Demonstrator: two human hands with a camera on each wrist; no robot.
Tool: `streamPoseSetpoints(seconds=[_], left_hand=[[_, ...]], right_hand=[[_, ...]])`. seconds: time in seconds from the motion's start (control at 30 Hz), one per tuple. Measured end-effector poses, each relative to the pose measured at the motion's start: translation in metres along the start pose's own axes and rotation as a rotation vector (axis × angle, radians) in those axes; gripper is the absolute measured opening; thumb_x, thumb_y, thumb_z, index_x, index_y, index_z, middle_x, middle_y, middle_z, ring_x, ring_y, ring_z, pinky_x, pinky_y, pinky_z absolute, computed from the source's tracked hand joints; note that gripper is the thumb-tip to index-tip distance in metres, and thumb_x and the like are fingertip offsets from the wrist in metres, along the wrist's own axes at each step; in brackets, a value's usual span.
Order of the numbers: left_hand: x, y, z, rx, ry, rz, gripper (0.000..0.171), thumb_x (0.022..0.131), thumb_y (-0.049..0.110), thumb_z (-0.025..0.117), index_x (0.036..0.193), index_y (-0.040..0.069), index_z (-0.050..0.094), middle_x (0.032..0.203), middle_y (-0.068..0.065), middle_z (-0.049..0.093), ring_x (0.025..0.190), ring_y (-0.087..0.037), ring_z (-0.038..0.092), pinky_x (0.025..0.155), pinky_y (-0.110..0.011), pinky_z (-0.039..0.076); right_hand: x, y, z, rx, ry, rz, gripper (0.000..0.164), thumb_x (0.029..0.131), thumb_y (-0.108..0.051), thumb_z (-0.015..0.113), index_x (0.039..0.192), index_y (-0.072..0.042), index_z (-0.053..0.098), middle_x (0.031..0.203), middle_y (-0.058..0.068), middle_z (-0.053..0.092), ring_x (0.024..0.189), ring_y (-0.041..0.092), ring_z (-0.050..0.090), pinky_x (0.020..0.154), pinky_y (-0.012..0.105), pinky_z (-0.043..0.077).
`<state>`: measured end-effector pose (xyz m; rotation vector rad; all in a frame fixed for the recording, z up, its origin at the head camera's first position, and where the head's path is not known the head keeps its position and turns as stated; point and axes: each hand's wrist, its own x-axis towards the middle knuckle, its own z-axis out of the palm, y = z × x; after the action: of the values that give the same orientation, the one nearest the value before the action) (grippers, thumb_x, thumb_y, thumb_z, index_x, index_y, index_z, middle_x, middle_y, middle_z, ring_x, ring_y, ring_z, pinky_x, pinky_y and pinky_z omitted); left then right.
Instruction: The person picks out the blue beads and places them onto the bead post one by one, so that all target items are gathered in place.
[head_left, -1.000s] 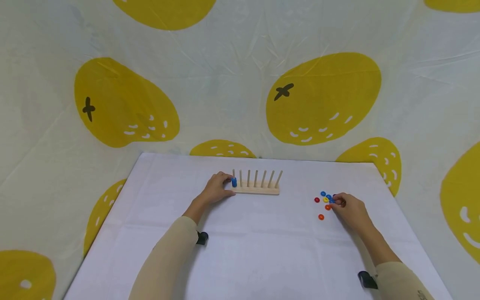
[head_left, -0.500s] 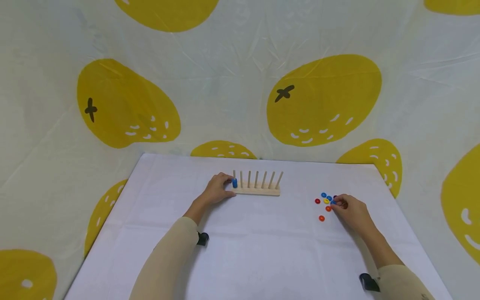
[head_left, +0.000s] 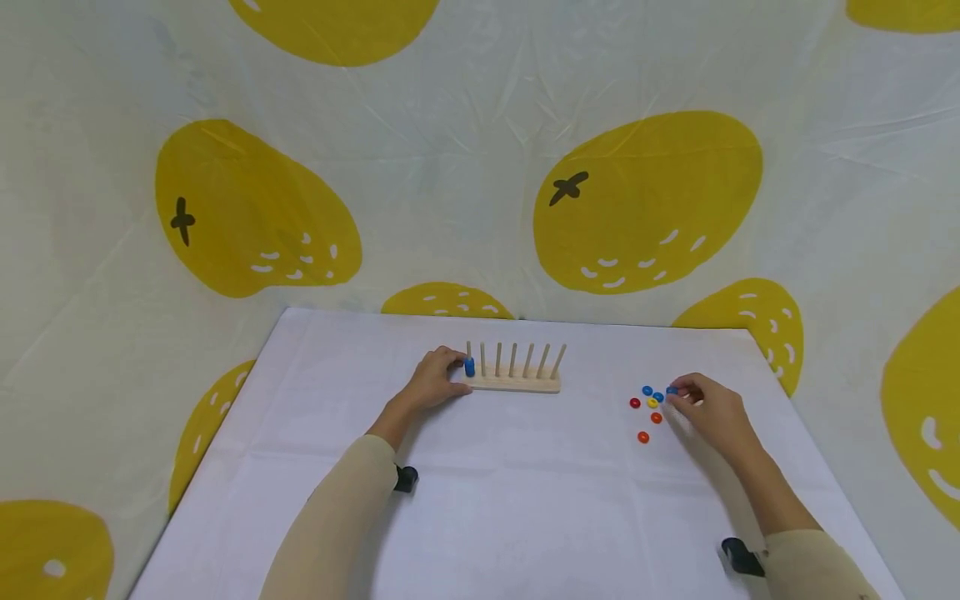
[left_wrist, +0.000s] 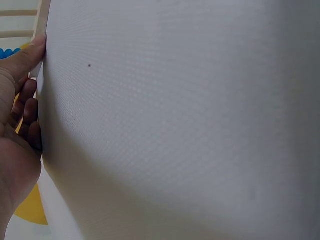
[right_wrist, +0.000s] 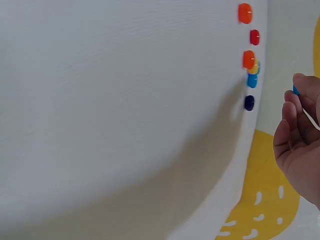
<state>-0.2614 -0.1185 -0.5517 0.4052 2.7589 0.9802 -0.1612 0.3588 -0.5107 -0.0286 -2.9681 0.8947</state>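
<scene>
The pegboard (head_left: 517, 384) runs left to right, its pegs (head_left: 513, 358) apparently upright.

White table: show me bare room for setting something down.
Bare: between the peg rack and the loose rings, and nearer, between left sleeve and right sleeve. Crowded: among the rings by the right hand, and the rack's left end, at the left hand.

1. The wooden peg stand (head_left: 517, 384) and the left hand (head_left: 432, 381) are cut off by the left wrist view's edge.
2. The foot of the end peg (head_left: 468, 347) is hidden by stacked blue rings (head_left: 469, 367), too small to be counted.
3. The small blue ring (head_left: 672, 390) pinched by the right hand (head_left: 711, 414) is mostly covered in the right wrist view.
4. There, the yellow ring (right_wrist: 254, 70) is partly hidden by an orange ring (right_wrist: 248, 59).
</scene>
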Motion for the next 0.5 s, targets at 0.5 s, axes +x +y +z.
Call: streamPoseSetpoints(seconds=[0.5], left_hand=[[0.001, -0.001, -0.001, -0.002, -0.006, 0.006, 0.060, 0.086, 0.028, 0.086, 0.138, 0.011, 0.063, 0.131, -0.007, 0.061, 0.122, -0.027, 0.052, 0.111, -0.043, 0.042]], right_hand=[[0.016, -0.046, -0.009, 0.066, 0.042, -0.100, 0.028, 0.099, -0.025, 0.071, 0.119, -0.006, 0.066, 0.100, 0.010, 0.068, 0.092, 0.025, 0.060, 0.072, 0.005, 0.045]])
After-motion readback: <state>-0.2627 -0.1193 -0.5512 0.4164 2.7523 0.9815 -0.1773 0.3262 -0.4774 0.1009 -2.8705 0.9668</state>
